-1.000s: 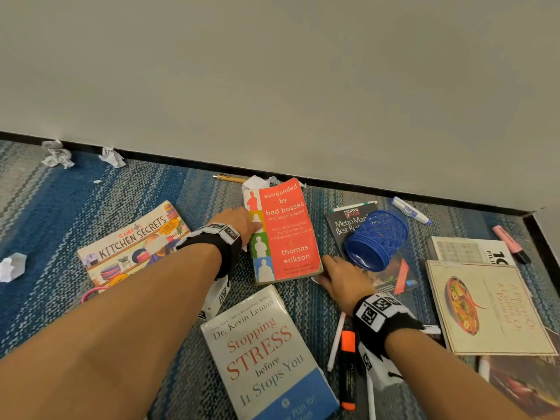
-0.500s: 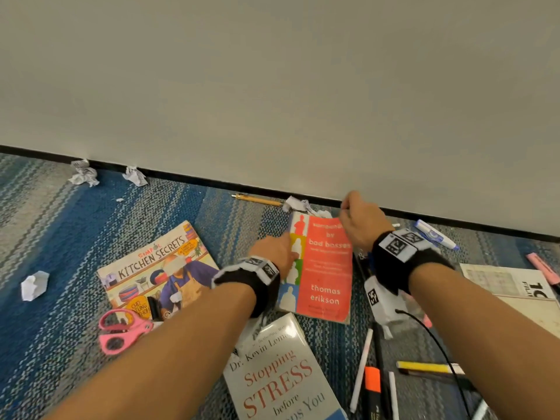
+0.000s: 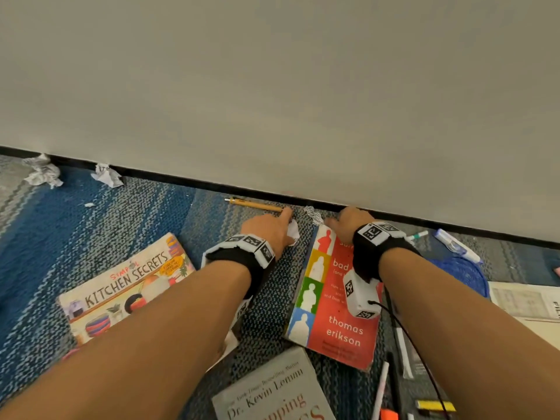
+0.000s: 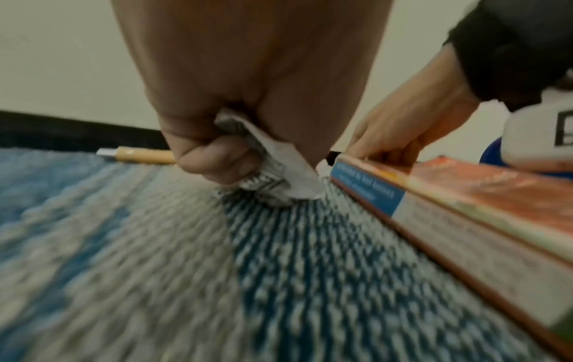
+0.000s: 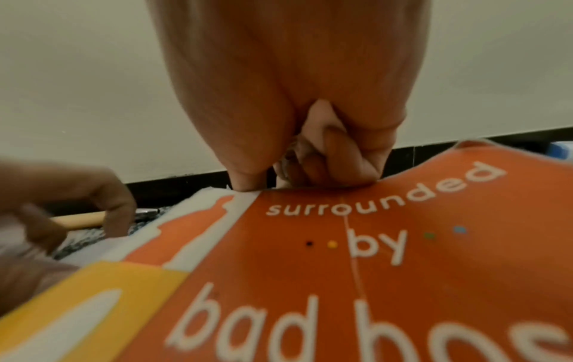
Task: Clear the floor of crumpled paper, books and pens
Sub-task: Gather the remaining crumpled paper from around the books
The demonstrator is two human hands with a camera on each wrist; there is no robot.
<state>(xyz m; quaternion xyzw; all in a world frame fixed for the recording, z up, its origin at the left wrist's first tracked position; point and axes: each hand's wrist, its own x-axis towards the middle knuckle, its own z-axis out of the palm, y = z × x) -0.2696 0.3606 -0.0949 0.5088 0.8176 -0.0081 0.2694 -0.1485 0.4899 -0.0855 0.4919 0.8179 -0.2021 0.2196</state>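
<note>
From the head camera the left hand clutches crumpled paper on the carpet beside the orange book, the left wrist shows fingers curled around it, and the right wrist shows the right hand curled at the book's top edge, its hold unclear.

Soft, even indoor light with faint shadows and no glare. The head view is sharp but bows at its edges. Both wrist views are dimmer, and the carpet smears, probably motion blur.

Four crumpled papers, at least four books, at least six pens
</note>
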